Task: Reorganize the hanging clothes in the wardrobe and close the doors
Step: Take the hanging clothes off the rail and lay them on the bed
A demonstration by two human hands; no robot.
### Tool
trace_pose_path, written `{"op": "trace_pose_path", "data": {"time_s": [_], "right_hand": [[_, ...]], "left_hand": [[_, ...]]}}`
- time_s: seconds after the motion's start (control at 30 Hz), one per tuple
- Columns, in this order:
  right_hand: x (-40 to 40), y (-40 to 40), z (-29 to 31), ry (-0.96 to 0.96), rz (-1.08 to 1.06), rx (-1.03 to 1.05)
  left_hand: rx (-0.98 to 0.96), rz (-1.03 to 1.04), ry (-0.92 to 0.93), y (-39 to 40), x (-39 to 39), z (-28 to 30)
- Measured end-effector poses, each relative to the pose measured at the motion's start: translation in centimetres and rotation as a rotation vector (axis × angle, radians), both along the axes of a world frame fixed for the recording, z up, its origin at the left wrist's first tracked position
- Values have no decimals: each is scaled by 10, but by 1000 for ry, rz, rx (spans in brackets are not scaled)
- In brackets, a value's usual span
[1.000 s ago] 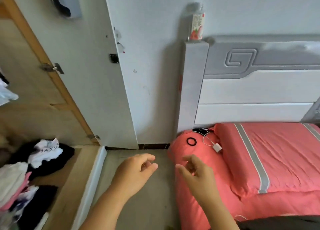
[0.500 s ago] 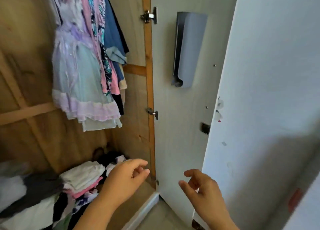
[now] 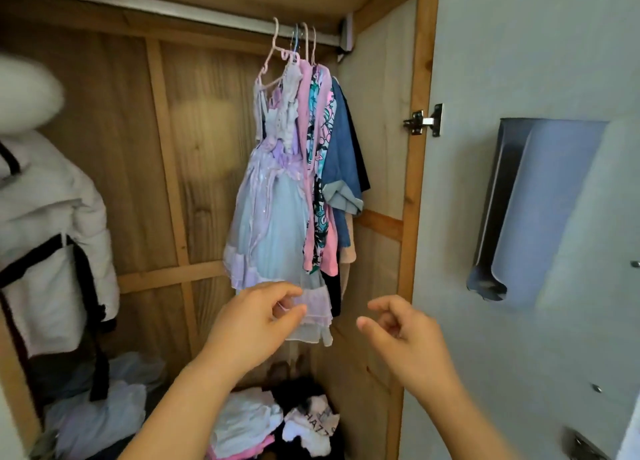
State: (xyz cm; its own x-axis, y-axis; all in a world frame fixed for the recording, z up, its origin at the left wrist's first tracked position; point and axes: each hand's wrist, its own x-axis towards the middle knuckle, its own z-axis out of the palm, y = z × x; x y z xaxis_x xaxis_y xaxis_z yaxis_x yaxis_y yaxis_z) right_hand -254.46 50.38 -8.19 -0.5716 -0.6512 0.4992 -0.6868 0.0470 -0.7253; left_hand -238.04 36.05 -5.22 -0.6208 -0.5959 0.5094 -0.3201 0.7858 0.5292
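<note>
In the head view, a bunch of hanging clothes led by a lilac and pale-blue frilly dress (image 3: 273, 213) is dangling from the metal rail (image 3: 207, 14) at the wardrobe's far right. The left hand (image 3: 256, 324) and right hand (image 3: 405, 335) are hovering near its hem, each grip loosely curled, holding nothing. The white wardrobe door (image 3: 540, 217) is standing open at right.
</note>
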Motion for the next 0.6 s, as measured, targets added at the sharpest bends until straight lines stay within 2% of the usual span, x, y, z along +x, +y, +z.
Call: {"op": "trace_pose_path", "data": {"time_s": [0.2, 0.47, 0.6], "right_hand": [[-28, -78, 55, 82, 60, -106], [-53, -204, 171, 103, 17, -354], [-65, -246, 214, 160, 13, -377]], "left_hand": [[-106, 74, 47, -65, -21, 30], [-170, 138, 143, -185, -42, 99], [-193, 153, 170, -236, -49, 127]]}}
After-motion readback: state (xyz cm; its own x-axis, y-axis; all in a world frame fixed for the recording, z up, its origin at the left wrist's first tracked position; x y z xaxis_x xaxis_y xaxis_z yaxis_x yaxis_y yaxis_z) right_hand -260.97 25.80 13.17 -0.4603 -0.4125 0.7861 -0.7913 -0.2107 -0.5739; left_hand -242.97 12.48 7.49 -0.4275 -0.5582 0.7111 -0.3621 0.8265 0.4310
